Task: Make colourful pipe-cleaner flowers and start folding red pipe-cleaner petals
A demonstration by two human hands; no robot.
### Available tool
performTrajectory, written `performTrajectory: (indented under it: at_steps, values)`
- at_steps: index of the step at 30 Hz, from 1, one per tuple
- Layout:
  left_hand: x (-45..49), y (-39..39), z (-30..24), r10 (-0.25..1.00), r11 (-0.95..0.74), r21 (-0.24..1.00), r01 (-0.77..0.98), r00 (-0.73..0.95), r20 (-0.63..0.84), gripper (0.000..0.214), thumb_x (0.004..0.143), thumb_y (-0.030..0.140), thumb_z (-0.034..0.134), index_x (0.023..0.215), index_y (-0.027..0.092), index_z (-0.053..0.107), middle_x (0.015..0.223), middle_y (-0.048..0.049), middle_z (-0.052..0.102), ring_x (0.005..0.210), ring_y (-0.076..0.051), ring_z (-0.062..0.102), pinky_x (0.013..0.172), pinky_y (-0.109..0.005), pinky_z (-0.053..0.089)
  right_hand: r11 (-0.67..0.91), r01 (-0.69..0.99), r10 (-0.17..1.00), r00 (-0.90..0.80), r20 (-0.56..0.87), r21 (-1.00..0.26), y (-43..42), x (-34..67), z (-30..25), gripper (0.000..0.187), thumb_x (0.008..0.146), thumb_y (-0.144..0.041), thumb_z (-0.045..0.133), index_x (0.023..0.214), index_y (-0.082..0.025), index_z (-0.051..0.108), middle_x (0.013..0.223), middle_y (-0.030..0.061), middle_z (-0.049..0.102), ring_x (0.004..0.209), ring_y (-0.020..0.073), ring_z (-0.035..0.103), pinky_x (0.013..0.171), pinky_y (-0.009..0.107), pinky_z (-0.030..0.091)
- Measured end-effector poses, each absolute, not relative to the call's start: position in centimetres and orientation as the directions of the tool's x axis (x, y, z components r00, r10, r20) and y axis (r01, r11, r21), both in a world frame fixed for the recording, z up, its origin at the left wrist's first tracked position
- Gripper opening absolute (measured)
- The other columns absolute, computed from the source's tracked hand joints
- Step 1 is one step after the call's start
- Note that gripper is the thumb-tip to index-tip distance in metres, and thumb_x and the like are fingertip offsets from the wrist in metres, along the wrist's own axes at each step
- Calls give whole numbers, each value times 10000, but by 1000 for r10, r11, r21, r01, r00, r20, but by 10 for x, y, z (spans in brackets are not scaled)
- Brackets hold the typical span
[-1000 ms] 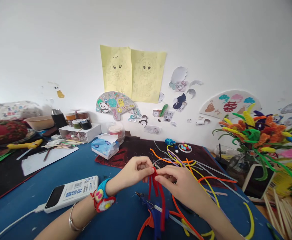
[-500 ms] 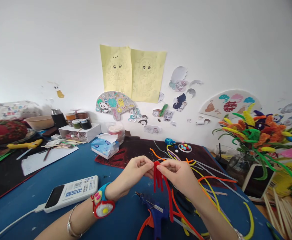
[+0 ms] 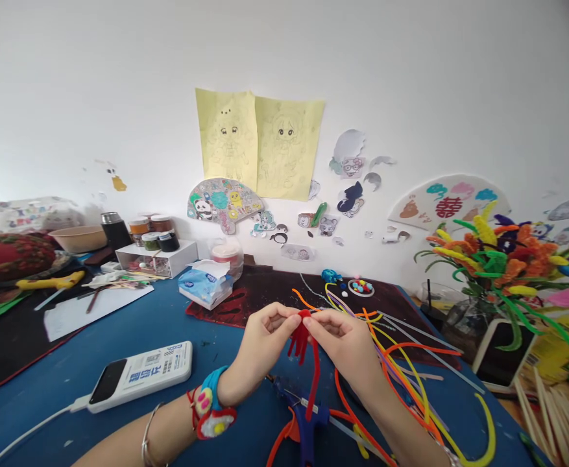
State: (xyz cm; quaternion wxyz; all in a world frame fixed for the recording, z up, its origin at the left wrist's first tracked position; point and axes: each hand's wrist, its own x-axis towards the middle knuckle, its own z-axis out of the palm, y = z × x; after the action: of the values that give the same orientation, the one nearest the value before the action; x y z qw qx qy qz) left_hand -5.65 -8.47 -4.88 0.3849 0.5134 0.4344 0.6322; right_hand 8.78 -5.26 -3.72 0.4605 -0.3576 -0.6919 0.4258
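Red pipe cleaners (image 3: 300,338), bent into a small bunch with several short ends hanging down, are pinched between my two hands. The thumb and fingers of my left hand (image 3: 268,334) grip the bunch from the left. My right hand (image 3: 341,337) pinches it from the right, close to one longer red strand that dangles lower. Beneath the hands a blue glue gun (image 3: 306,428) lies on the table. Loose orange and yellow pipe cleaners (image 3: 423,383) spread under and beside my right forearm.
A white power bank (image 3: 167,370) with a cable lies left, near a tissue pack (image 3: 206,285). Behind stands a white box (image 3: 180,259) with jars on top. To the right are a phone (image 3: 498,357), a vase of pipe-cleaner flowers (image 3: 479,318) and wooden sticks (image 3: 542,415).
The red bunch has turned, its short ends now slanting left and the long strand swinging left across the glue gun. My left wrist has shifted slightly right and down.
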Motion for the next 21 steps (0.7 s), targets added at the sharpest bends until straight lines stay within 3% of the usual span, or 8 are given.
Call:
performTrajectory:
  at_steps: [4, 9, 17, 21]
  values:
    - [-53, -85, -50, 953, -261, 954, -146, -193, 231, 232, 731, 329, 689, 826, 119, 660, 821, -62, 690, 746, -146, 616, 705, -251, 483, 317, -20, 917, -249, 312, -948, -51, 82, -44, 176, 756, -339, 663, 785, -169, 698, 687, 24, 691, 627, 144, 624, 606, 234, 496]
    - [-49, -86, -55, 978, -203, 958, -202, -94, 187, 306, 771, 360, 648, 964, 127, 694, 820, -61, 699, 810, -164, 628, 760, -267, 497, 248, -121, 948, -174, 267, -961, -49, 81, -46, 173, 719, -340, 703, 784, -181, 719, 694, 21, 701, 620, 140, 621, 594, 232, 503]
    - [-45, -86, -58, 994, -95, 983, -155, 28, 101, 372, 753, 459, 628, 741, 91, 681, 691, -42, 654, 656, -153, 615, 697, -323, 544, 293, -87, 946, -117, 302, -952, -47, 83, -45, 142, 716, -312, 701, 802, -210, 749, 794, 30, 710, 733, 160, 623, 669, 252, 500]
    - [-46, -84, -61, 995, -63, 988, -140, 69, 73, 382, 730, 475, 643, 733, 93, 638, 699, -45, 643, 672, -177, 637, 694, -334, 547, 369, -35, 917, -146, 370, -929, -46, 83, -46, 122, 729, -302, 684, 739, -194, 739, 754, 26, 668, 680, 143, 578, 596, 237, 470]
